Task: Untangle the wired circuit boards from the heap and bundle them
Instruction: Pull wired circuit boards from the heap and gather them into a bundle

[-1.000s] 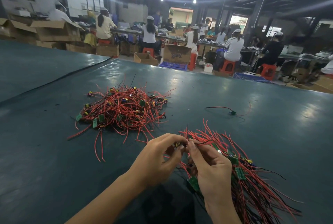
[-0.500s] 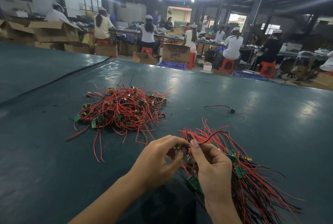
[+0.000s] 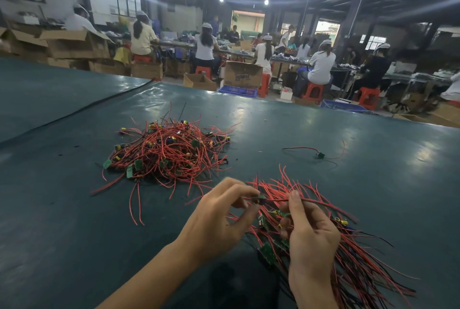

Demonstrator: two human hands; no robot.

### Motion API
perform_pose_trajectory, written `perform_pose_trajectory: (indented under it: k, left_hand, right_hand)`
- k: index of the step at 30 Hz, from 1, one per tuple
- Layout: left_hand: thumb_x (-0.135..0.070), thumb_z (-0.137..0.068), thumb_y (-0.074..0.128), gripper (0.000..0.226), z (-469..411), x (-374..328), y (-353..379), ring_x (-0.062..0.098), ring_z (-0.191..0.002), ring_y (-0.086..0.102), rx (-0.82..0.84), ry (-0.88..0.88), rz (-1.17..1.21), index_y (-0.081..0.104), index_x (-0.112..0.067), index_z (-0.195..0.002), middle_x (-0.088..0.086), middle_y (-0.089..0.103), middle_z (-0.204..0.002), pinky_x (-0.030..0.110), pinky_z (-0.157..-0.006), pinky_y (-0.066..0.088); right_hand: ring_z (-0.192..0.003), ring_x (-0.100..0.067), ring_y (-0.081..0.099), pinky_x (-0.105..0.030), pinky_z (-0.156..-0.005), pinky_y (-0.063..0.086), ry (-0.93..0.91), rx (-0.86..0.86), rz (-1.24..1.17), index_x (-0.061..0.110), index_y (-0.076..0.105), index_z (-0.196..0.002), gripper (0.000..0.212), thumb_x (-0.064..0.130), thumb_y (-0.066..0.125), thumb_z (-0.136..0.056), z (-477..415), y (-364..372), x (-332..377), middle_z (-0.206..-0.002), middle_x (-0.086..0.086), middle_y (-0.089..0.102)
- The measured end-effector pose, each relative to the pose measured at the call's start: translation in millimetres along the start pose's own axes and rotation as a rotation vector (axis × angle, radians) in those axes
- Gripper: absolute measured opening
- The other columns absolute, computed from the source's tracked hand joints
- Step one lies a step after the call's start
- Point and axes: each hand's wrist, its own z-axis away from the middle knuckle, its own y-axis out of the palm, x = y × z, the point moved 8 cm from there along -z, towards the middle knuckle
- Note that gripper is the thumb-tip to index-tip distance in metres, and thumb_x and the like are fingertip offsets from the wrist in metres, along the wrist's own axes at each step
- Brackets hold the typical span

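Step in hand looks like straightening 1 freed circuit board (image 3: pixel 258 200): left hand (image 3: pixel 219 224) grip pinches the small flat board, right hand (image 3: pixel 311 239) grip pinches its thin, limp red wire (image 3: pixel 323 202), just above the combed bundle (image 3: pixel 361 254). The tangled heap (image 3: pixel 169 152) sits apart on the glossy green table (image 3: pixel 373 184). Next prob.: lay it parallel w/ the bundle.

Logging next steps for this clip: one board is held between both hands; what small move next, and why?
Probably lay it onto the bundle, wires parallel: the left hand pinches the board, the right hand pinches its red wire straight, right above that bundle.
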Motion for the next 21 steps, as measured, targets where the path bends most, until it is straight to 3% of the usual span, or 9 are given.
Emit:
perform_pose_trajectory:
  k: [3,7,9,11,14,17,21]
  left_hand:
    - [-0.029,-0.085,0.071,0.021,1.0,-0.5,-5.9,0.011,-0.078,0.061,-0.090,-0.028,0.091,0.057,-0.013,-0.091,-0.003,0.051,-0.102,0.024,-0.068,0.053]
    - [-0.043,-0.095,0.054,0.040,4.6,6.8,8.6,0.011,-0.059,0.054,0.084,-0.095,0.113,0.057,-0.015,-0.066,-0.007,0.055,-0.065,0.027,-0.056,0.045]
    - [-0.052,-0.096,0.044,0.053,10.0,15.1,21.6,0.018,-0.063,0.061,0.183,-0.238,0.185,0.066,-0.010,-0.071,0.001,0.063,-0.066,0.038,-0.060,0.049]
    - [-0.057,-0.093,0.041,0.057,13.1,24.2,27.5,0.019,-0.073,0.067,0.171,-0.407,0.324,0.071,-0.011,-0.082,0.003,0.070,-0.076,0.042,-0.071,0.054]
    - [-0.057,-0.090,0.053,0.049,10.9,29.3,28.8,0.020,-0.071,0.068,0.075,-0.558,0.593,0.068,-0.010,-0.093,0.006,0.073,-0.082,0.032,-0.065,0.055]
    - [-0.047,-0.073,0.066,0.045,12.0,35.9,26.6,0.018,-0.061,0.065,-0.067,-0.709,0.882,0.067,-0.007,-0.094,0.011,0.071,-0.079,0.024,-0.052,0.052]
    - [-0.038,-0.068,0.072,0.024,13.2,42.4,21.9,0.015,-0.051,0.060,-0.106,-0.767,0.923,0.069,-0.015,-0.063,0.014,0.064,-0.069,0.022,-0.048,0.047]
  right_hand:
    - [-0.043,-0.006,0.050,-0.019,-0.037,0.039,0.007,-0.023,-0.040,0.013,0.067,-0.063,0.030,0.020,0.063,-0.092,3.2,0.6,1.7,-0.061,-0.004,0.068]
    - [-0.043,-0.005,0.051,-0.018,-0.036,0.040,0.037,-0.051,-0.105,0.005,0.063,-0.074,0.023,0.018,0.061,-0.093,2.8,-0.7,3.4,-0.063,-0.005,0.070]
    - [-0.043,-0.005,0.051,-0.018,-0.036,0.040,0.050,-0.035,-0.106,0.008,0.064,-0.071,0.024,0.018,0.062,-0.092,3.5,1.5,2.4,-0.062,-0.004,0.070]
    - [-0.043,-0.006,0.051,-0.019,-0.038,0.041,0.053,-0.012,-0.086,0.013,0.067,-0.062,0.031,0.020,0.063,-0.091,4.7,4.3,2.2,-0.061,-0.004,0.069]
    - [-0.044,-0.008,0.051,-0.019,-0.039,0.041,0.066,0.043,-0.087,0.019,0.070,-0.058,0.033,0.020,0.063,-0.091,8.2,10.8,1.9,-0.062,-0.007,0.069]
    - [-0.042,-0.009,0.049,-0.019,-0.037,0.038,0.096,0.087,-0.112,0.018,0.069,-0.055,0.034,0.018,0.064,-0.089,10.2,16.2,0.4,-0.060,-0.008,0.068]
    - [-0.041,-0.009,0.049,-0.018,-0.036,0.037,0.128,0.098,-0.122,0.021,0.069,-0.055,0.035,0.016,0.064,-0.090,9.4,16.4,-0.1,-0.060,-0.007,0.068]
